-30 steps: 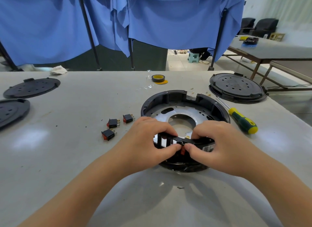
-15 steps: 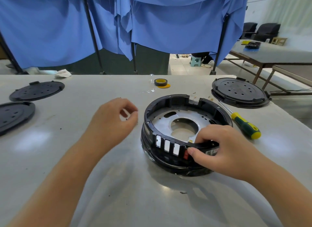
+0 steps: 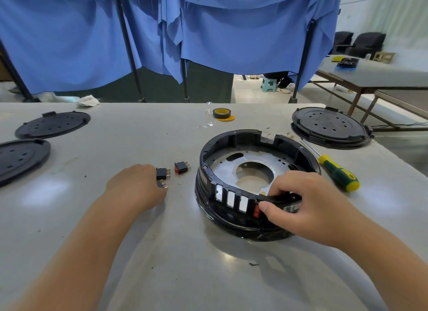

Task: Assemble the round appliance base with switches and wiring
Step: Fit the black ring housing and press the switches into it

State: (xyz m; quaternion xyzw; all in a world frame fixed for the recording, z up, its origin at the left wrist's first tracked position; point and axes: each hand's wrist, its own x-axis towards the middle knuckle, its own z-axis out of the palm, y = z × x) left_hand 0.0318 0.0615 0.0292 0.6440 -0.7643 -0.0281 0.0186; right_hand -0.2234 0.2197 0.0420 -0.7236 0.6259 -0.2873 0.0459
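The round black appliance base with a metal plate inside sits on the grey table, tilted up at its near side. My right hand grips its near rim, thumb beside a red switch seated in the front wall next to three empty slots. My left hand lies on the table to the left, fingers curled over two loose black switches; whether it holds one is hidden. A third switch, black with a red rocker, lies free between that hand and the base.
A green-and-yellow screwdriver lies right of the base. Black round covers sit at the back right and far left. A roll of tape stands behind the base. Blue curtains hang beyond the table.
My left hand let go of the base rim and moved left and down onto the loose switches. My right hand stayed on the rim by the red switch.
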